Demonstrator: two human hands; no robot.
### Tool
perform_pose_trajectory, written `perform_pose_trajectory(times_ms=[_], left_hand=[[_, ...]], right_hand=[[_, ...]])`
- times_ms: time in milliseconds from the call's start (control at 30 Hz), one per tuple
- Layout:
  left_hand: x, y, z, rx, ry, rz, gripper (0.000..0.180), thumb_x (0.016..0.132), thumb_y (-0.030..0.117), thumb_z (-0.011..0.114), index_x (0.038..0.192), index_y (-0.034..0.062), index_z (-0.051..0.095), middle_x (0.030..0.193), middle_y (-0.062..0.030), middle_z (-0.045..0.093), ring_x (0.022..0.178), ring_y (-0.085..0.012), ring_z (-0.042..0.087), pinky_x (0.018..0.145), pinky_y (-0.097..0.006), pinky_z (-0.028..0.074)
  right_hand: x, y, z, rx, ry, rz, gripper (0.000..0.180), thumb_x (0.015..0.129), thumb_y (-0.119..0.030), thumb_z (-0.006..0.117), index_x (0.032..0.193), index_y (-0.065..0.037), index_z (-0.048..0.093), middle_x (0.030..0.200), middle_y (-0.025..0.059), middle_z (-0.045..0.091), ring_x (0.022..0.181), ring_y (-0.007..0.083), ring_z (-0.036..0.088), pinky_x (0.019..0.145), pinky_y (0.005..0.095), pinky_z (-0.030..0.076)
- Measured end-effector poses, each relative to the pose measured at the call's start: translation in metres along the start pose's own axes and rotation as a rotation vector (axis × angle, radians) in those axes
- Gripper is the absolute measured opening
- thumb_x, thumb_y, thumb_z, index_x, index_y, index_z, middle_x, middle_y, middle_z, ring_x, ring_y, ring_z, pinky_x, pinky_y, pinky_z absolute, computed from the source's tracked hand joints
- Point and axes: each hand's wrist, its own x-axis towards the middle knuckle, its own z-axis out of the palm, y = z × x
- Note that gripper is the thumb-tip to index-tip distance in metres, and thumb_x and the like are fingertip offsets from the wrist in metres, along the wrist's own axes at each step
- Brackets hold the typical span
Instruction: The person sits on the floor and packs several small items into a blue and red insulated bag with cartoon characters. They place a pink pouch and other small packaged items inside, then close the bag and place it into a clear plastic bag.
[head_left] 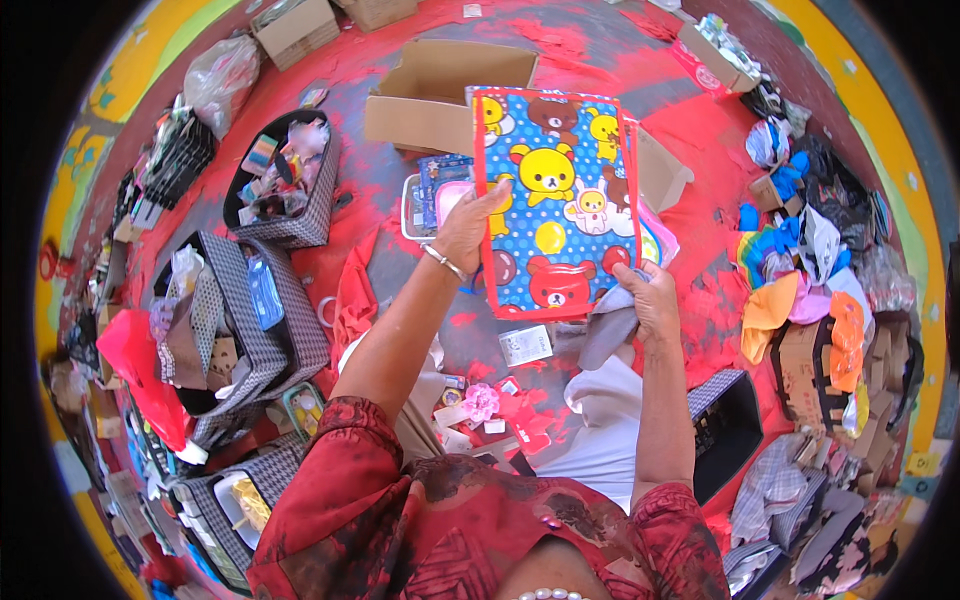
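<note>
I hold up a flat blue bag (550,235) printed with cartoon bears and edged in red. My left hand (468,232) is closed on its left edge, with the thumb across the front. At its lower right corner, my right hand (652,300) is closed on the bag and on a grey cloth (608,328) that hangs below. Behind the bag, partly hidden, are an open cardboard box (415,120) and a white tray (408,222) with a blue packet (432,190). A small white printed card or box (526,345) lies beneath the bag.
Checked fabric bins (322,205) full of odds and ends stand on the left. A dark open bin (735,435) sits by my right arm. Heaped cloths and bags (800,250) line the right side. Between my legs lie a pink flower (481,402) and small items on the red-stained floor (330,70).
</note>
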Motion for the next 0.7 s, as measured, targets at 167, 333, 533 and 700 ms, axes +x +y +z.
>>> perform_pose_trajectory(times_ms=[167,333,533,700], left_hand=[[-0.004,0.006,0.007,-0.106,-0.072,0.01,0.048,0.085,0.042,0.053,0.116,0.0059,0.048,0.108,-0.0073,0.059,0.093,-0.0174,0.06,0.08,-0.032,0.05],[-0.005,0.012,0.004,-0.164,-0.175,-0.053,0.065,0.085,0.055,0.044,0.117,-0.002,0.047,0.113,-0.0122,0.057,0.098,-0.0196,0.057,0.089,-0.034,0.045],[-0.005,0.015,0.002,-0.111,-0.169,0.036,0.044,0.08,0.03,0.065,0.109,-0.0009,0.052,0.103,-0.0114,0.062,0.086,-0.0162,0.062,0.075,-0.03,0.053],[-0.006,0.016,0.002,-0.143,-0.174,-0.038,0.033,0.082,0.023,0.063,0.101,-0.0022,0.056,0.097,-0.0106,0.063,0.084,-0.0163,0.062,0.076,-0.031,0.052]], right_hand=[[0.013,0.003,-0.011,0.33,-0.04,0.113,0.021,0.083,-0.006,0.055,0.104,0.0,0.055,0.089,0.0093,0.063,0.069,0.0186,0.063,0.057,0.0315,0.055],[0.024,0.016,-0.014,0.385,-0.049,0.165,0.024,0.085,-0.004,0.051,0.109,0.0,0.051,0.094,0.0103,0.063,0.073,0.0199,0.064,0.061,0.0339,0.056],[0.029,0.023,-0.017,0.378,-0.113,0.199,0.024,0.086,-0.004,0.05,0.109,0.002,0.05,0.097,0.0123,0.062,0.079,0.0204,0.063,0.067,0.0343,0.055],[0.028,0.025,-0.014,0.306,-0.106,0.218,0.025,0.086,-0.005,0.05,0.109,0.003,0.05,0.098,0.0129,0.062,0.079,0.02,0.063,0.07,0.0348,0.054]])
